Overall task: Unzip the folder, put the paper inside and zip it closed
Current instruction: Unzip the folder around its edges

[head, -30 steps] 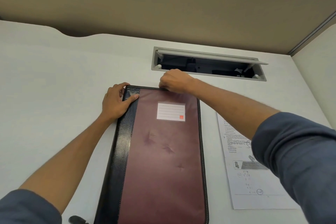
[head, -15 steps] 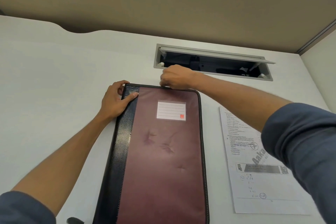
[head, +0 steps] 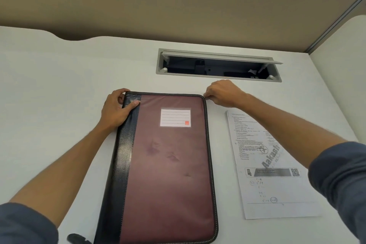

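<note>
Folder (head: 164, 164) corners gripped: left hand (head: 114, 112); right hand (head: 222, 93)

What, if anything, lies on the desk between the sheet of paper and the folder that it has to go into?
Nothing visible: only bare desk separates the paper from the folder. The folder looks closed, though; the right hand is at its far right corner, the left hand on its far left corner.

Single head-worn view, looking forward and steeply down, close over the desk (head: 59, 85)

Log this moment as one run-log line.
phase: unzipping | left hand pins folder corner | right hand pinching at far-right corner | paper outside, on desk
</note>
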Motion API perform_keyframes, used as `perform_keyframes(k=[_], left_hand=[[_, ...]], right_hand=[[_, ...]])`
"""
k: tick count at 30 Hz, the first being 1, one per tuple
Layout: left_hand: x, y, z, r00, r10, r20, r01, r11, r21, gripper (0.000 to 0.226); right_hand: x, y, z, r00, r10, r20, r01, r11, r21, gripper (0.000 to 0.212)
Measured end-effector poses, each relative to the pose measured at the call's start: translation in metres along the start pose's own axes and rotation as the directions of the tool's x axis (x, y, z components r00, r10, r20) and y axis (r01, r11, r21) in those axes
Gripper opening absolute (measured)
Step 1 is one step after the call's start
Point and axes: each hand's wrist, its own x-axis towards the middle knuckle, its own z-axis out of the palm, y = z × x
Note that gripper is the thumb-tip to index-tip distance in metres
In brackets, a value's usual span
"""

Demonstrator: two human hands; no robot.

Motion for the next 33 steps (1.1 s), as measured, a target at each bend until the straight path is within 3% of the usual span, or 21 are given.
perform_keyframes(k=[5, 9, 13, 20, 25, 33], left_hand=[[-0.002, 0.007, 0.000, 1.000, 0.019, 0.011, -0.019, 0.999, 0.051, 0.050], [-0.001, 0.029, 0.014, 0.998, 0.055, -0.014, -0.047, 0.943, 0.330, 0.050], [0.001, 0.062, 0.049, 0.967, 0.219, 0.128, -0.253, 0.846, 0.469, 0.045], [0.005, 0.116, 0.129, 0.878, 0.296, 0.375, -0.441, 0.804, 0.398, 0.035], [0.012, 0.118, 0.143, 0.915, 0.226, 0.335, -0.331, 0.894, 0.302, 0.019], [0.025, 0.121, 0.149, 0.928, 0.232, 0.292, -0.315, 0.908, 0.278, 0.014]], right_hand=[[-0.026, -0.012, 0.013, 0.986, 0.164, -0.012, -0.161, 0.979, 0.128, 0.026], [-0.028, -0.024, 0.020, 0.956, 0.288, -0.050, -0.269, 0.934, 0.234, 0.026], [-0.028, -0.029, 0.021, 0.935, 0.349, -0.063, -0.314, 0.897, 0.313, 0.024], [-0.029, -0.029, 0.022, 0.920, 0.373, -0.117, -0.310, 0.878, 0.364, 0.024], [-0.046, -0.031, 0.023, 0.950, 0.274, -0.152, -0.229, 0.938, 0.262, 0.026], [-0.100, -0.074, 0.031, 0.963, 0.229, -0.140, -0.193, 0.954, 0.230, 0.025]])
